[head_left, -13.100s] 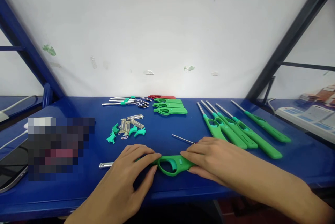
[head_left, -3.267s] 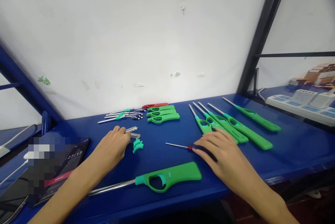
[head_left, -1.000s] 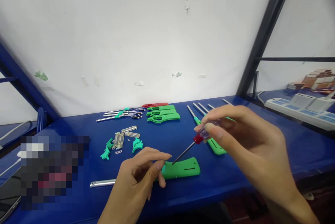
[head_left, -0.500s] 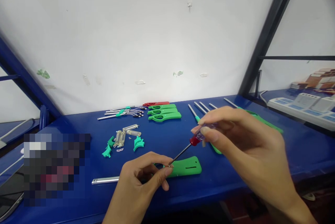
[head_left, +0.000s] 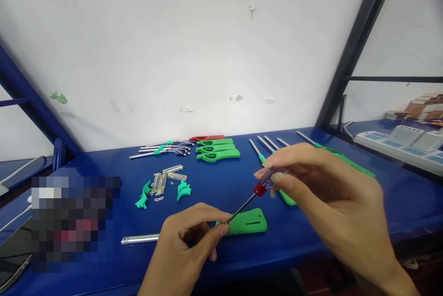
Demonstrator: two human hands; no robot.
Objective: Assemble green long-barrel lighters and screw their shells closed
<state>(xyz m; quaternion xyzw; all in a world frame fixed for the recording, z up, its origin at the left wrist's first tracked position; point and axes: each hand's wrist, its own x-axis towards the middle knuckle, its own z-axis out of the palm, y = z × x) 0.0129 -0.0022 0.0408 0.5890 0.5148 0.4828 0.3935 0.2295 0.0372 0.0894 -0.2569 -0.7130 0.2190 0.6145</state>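
Note:
A screwdriver (head_left: 261,187) with a clear and red handle is pinched between the thumb and fingers of my right hand (head_left: 332,199). Its dark shaft slants down left to the fingertips of my left hand (head_left: 190,236). There the thumb and index finger press together around the tip; a tiny piece there is too small to make out. Just beyond these fingertips lies a green lighter-like body (head_left: 251,221), partly hidden by my left hand. A silver tube (head_left: 140,239) sticks out on the other side of that hand.
Teal pieces (head_left: 184,189), clear cartridges (head_left: 159,183) and silver rods with wires (head_left: 152,153) lie at the left and back. Green shells (head_left: 221,153), a red shell (head_left: 207,138) and long green-handled tools (head_left: 346,160) lie farther back and right. A power strip (head_left: 401,146) is at the right.
The screwdriver and my right hand have shifted slightly right and down. My left fingertips have moved a little right and down, with the screwdriver tip still at them.

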